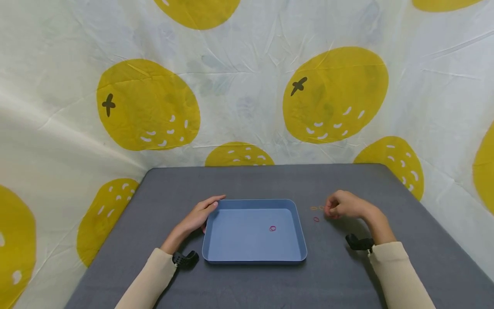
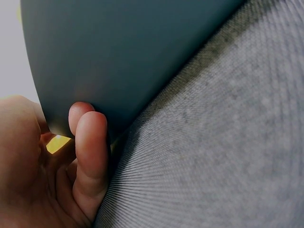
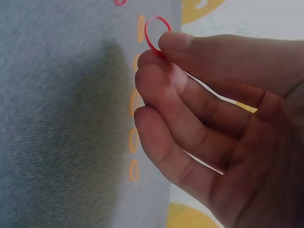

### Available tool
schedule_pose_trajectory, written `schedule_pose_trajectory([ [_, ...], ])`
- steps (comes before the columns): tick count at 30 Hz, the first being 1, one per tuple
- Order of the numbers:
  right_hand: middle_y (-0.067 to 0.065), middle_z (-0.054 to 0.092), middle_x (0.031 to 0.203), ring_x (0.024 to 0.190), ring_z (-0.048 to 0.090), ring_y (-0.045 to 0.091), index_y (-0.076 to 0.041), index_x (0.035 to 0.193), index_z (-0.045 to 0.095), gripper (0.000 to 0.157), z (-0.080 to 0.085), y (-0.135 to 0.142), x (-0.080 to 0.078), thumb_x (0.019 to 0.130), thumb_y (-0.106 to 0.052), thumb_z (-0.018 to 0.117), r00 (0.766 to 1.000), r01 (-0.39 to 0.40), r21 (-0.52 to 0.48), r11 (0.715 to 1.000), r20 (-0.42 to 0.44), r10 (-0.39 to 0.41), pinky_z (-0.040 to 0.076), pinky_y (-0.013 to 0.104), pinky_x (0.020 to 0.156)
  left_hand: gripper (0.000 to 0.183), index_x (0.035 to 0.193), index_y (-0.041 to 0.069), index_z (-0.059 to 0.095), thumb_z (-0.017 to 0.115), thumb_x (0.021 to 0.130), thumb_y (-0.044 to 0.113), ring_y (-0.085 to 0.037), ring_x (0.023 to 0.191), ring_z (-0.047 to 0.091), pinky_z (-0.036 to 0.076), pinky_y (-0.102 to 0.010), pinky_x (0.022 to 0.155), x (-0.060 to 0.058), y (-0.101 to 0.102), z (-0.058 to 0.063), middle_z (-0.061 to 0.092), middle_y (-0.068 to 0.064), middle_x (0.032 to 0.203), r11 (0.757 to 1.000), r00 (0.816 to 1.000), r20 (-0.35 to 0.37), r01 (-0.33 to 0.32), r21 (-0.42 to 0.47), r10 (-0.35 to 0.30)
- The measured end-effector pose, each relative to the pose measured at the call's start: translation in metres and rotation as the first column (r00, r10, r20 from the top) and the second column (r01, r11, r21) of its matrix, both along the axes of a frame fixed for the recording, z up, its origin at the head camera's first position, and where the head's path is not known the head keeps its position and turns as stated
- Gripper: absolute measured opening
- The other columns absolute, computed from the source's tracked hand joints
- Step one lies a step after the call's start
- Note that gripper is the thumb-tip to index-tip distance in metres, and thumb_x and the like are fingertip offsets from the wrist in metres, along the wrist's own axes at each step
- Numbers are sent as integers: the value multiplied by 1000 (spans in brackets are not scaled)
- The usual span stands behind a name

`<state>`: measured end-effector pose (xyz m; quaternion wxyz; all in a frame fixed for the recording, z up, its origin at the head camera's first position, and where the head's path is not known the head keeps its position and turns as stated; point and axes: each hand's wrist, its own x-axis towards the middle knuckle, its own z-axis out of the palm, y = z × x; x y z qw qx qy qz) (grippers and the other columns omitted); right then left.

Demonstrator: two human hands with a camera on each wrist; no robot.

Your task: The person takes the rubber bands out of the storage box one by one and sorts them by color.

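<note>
A shallow blue tray [image 1: 239, 242] lies on the grey cloth, with a dark red rubber band [image 1: 272, 228] on its floor. My left hand [image 1: 197, 216] grips the tray's far left corner; in the left wrist view its fingertips [image 2: 91, 130] press on the tray's outer wall. To the right of the tray, my right hand [image 1: 349, 205] pinches a bright red rubber band [image 3: 146, 35] between thumb and forefinger, above the cloth. Another red band [image 1: 316, 219] lies between the tray and this hand. Orange rubber bands [image 3: 134, 140] stretch in a row behind the fingers.
The grey table [image 1: 254, 289] spreads around the tray on every side. A white cloth [image 1: 239, 116] with big yellow fruit shapes hangs behind the table and along its sides. Each wrist carries a black strap [image 1: 359, 243] near a cream sleeve [image 1: 399, 274].
</note>
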<state>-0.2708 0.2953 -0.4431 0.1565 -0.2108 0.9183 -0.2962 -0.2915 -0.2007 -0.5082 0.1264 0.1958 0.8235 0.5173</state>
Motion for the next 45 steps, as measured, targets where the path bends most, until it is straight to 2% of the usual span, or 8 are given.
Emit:
schedule_pose_trajectory([
  [6,5,63,71,64,56,16,-3,80,68,9,-2,2,-5,83,2,61,1000,-2,7,1000,24,2,50,30,57,39,144,33,43,37,105,35,-23,40,51,49,-44,39,-1,0,1,51,-7,139,1000,1000,-1,-9,-13,9],
  [15,3,63,71,63,55,13,-4,80,69,8,-14,5,-14,83,0,63,1000,-4,-5,1000,25,4,50,26,56,39,144,33,44,38,105,35,-24,40,51,49,-45,39,-2,1,4,50,-6,140,1000,1000,9,-16,-24,16],
  [33,3,63,71,64,55,16,-4,79,69,8,-15,1,-11,82,2,63,999,9,6,1000,34,-9,49,27,55,41,146,30,43,38,105,33,-26,41,52,49,-48,39,-2,1,4,46,-6,144,999,1000,7,-16,-32,17],
  [45,4,64,73,64,56,17,-4,80,66,5,-14,-2,-7,83,0,64,999,37,19,999,33,-37,48,28,55,42,143,34,44,39,103,43,-25,40,51,49,-45,39,-1,1,2,48,-5,142,999,1000,2,-29,-21,29],
])
